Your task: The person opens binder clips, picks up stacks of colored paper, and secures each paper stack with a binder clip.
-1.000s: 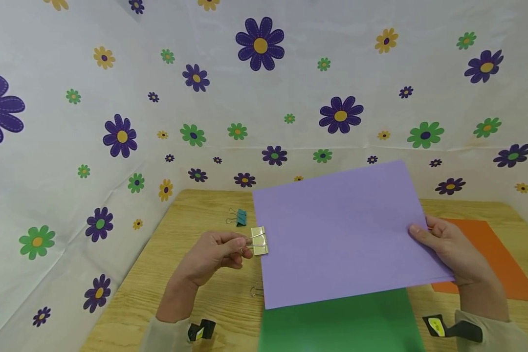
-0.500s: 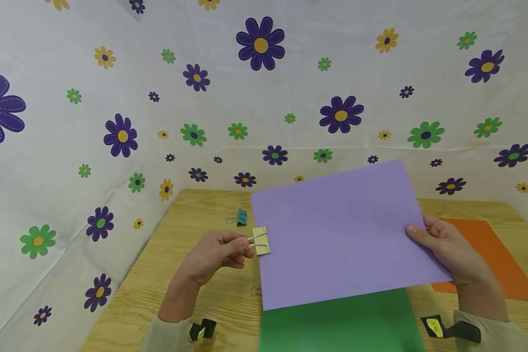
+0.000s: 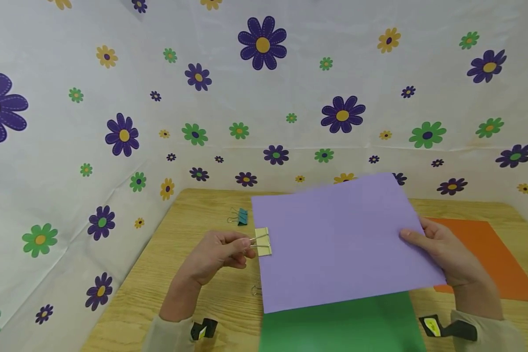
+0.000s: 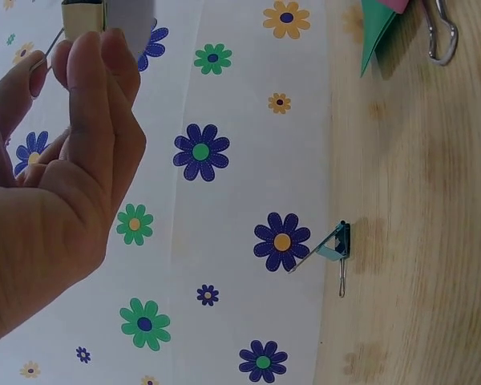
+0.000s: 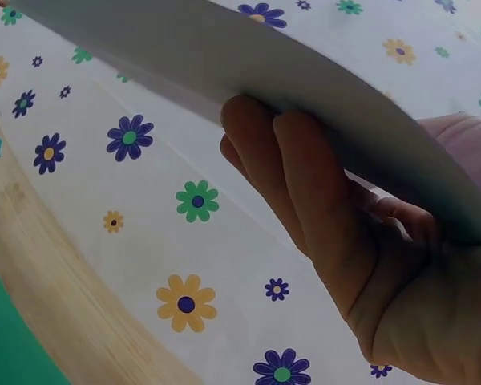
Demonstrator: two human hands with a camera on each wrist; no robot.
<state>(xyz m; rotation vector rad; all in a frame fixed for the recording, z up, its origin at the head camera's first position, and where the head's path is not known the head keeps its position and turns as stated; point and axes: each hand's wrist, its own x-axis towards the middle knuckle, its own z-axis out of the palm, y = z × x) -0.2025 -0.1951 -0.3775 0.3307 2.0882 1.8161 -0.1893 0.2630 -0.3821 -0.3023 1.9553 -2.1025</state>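
Note:
My left hand [image 3: 222, 254] pinches the wire handles of a gold binder clip [image 3: 263, 242] between thumb and fingers. The clip sits at the left edge of a purple sheet of paper [image 3: 334, 244], held up above the table. Gripping the sheet's right side is my right hand [image 3: 444, 256], thumb on top. From below, in the right wrist view, its fingers [image 5: 305, 176] support the paper's pale underside [image 5: 208, 56]. The left wrist view catches only part of the gold clip [image 4: 84, 18] above the fingers. Whether its jaws lie around the paper's edge is hard to tell.
Green paper [image 3: 343, 322] lies on the wooden table [image 3: 145, 298] below the purple sheet, orange paper [image 3: 493, 254] to the right. A teal binder clip [image 3: 242, 216] stands at the back left. Another clip's wire handle [image 3: 256, 290] pokes out beside the sheet. Flowered cloth [image 3: 299, 83] walls the table.
My right hand has shifted slightly left and the purple sheet now bows, its upper right corner lower. The gold clip and left hand have edged a little to the right.

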